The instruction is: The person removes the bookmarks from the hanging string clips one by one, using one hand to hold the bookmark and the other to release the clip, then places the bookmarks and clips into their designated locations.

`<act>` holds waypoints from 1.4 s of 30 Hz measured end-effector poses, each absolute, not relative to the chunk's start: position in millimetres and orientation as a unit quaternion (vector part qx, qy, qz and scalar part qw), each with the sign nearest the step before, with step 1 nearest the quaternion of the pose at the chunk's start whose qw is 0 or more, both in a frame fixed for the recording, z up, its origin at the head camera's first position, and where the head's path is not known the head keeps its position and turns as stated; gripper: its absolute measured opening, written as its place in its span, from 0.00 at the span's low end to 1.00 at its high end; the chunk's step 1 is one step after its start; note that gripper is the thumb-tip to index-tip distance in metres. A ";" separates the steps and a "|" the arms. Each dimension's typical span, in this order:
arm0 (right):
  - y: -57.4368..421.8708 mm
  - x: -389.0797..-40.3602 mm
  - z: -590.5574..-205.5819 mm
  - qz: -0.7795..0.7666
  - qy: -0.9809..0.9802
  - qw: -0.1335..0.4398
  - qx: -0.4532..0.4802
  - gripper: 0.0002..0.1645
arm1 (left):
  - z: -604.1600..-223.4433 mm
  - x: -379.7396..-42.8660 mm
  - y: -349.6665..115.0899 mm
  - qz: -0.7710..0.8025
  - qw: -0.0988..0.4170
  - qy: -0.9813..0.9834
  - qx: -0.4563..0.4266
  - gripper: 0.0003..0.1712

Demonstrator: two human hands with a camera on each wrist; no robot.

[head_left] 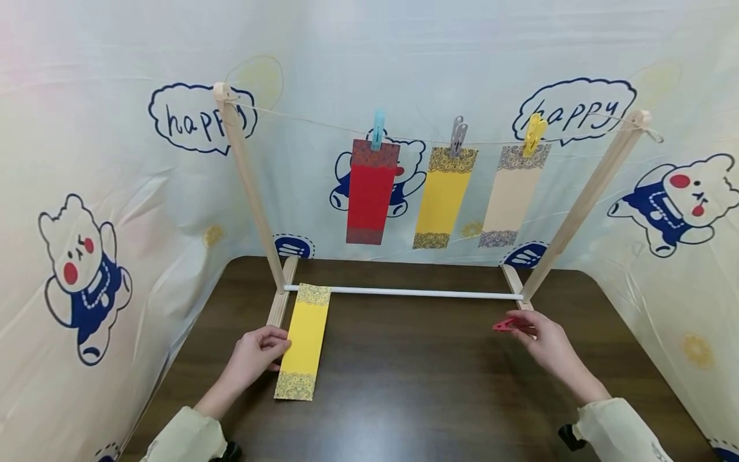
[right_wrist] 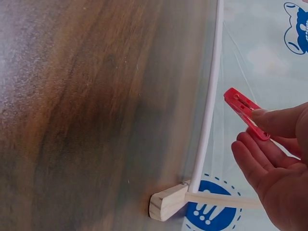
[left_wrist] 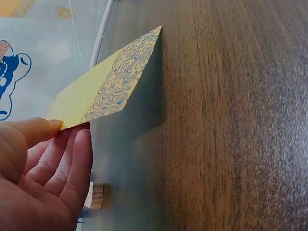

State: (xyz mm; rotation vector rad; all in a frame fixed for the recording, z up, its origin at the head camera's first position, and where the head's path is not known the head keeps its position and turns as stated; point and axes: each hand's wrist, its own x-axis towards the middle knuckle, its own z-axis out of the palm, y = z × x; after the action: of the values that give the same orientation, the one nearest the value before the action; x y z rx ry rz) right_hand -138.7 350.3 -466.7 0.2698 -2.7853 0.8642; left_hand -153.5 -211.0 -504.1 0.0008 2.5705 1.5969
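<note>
My left hand pinches the left edge of a yellow card with lace-patterned ends, thumb on top and fingers beneath. In the left wrist view the card is tilted, raised off the table. Between the thumb and fingers of my right hand is a red clothespin, held near the foot of the right post. Three cards hang from a string: a red one under a blue clothespin, a yellow one under a grey clothespin, and a beige one under a yellow clothespin.
Wooden posts stand at left and right, with the string tied at their tops. A white rod joins their lower ends above the dark wooden table. A printed cloth surrounds the table.
</note>
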 end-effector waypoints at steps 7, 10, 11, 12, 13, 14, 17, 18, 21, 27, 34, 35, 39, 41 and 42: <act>347.5 -137.7 -471.3 0.313 -0.937 0.125 0.091 0.22 | -506.7 -154.1 -212.6 0.495 0.069 0.866 -0.017 0.10; 348.4 -136.6 -471.5 0.312 -0.940 0.107 0.092 0.22 | -507.5 -154.5 -212.5 0.491 0.079 0.867 -0.020 0.11; 348.9 -136.5 -471.5 0.311 -0.941 0.097 0.093 0.22 | -507.7 -154.7 -212.6 0.490 0.081 0.868 -0.020 0.11; 349.4 -136.6 -471.5 0.308 -0.942 0.087 0.095 0.22 | -508.0 -154.9 -212.7 0.490 0.084 0.867 -0.021 0.11; 349.6 -136.7 -471.5 0.307 -0.943 0.080 0.098 0.22 | -507.4 -155.3 -212.9 0.489 0.086 0.868 -0.020 0.12; 349.7 -136.9 -471.6 0.305 -0.944 0.073 0.101 0.22 | -507.1 -155.8 -213.1 0.489 0.088 0.868 -0.022 0.12; 349.6 -136.7 -472.0 0.298 -0.946 0.066 0.105 0.20 | -507.2 -156.5 -213.8 0.486 0.094 0.868 -0.028 0.12; 349.6 -136.5 -472.2 0.292 -0.948 0.067 0.105 0.19 | -507.3 -156.4 -213.8 0.485 0.096 0.869 -0.028 0.12; 348.3 -135.9 -471.7 0.280 -0.952 0.073 0.099 0.18 | -508.1 -156.1 -214.5 0.478 0.098 0.872 -0.032 0.11; 348.2 -134.6 -472.1 0.266 -0.958 0.057 0.092 0.15 | -508.3 -156.0 -215.4 0.449 0.089 0.889 -0.023 0.09; 353.4 -135.9 -482.3 0.259 -0.961 0.037 0.095 0.15 | -510.2 -157.7 -216.8 0.428 0.078 0.900 -0.017 0.07; 353.9 -136.4 -484.8 0.255 -0.961 0.040 0.095 0.15 | -509.8 -157.5 -216.8 0.428 0.079 0.900 -0.017 0.08; 354.5 -138.1 -496.5 0.242 -0.964 0.067 0.091 0.14 | -508.8 -157.0 -216.8 0.437 0.085 0.895 -0.020 0.07; 353.8 -137.8 -502.4 0.239 -0.964 0.080 0.086 0.13 | -508.3 -156.9 -217.1 0.446 0.087 0.890 -0.019 0.07; 353.3 -137.2 -504.8 0.240 -0.964 0.083 0.082 0.13 | -508.3 -157.0 -217.5 0.450 0.088 0.888 -0.016 0.07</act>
State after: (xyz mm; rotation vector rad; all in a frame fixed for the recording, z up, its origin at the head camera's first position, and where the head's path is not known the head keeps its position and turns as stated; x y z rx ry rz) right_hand -137.2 353.3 -504.8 0.2459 -2.8770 0.7157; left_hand -157.0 -217.5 -508.3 -0.0485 2.6445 1.3407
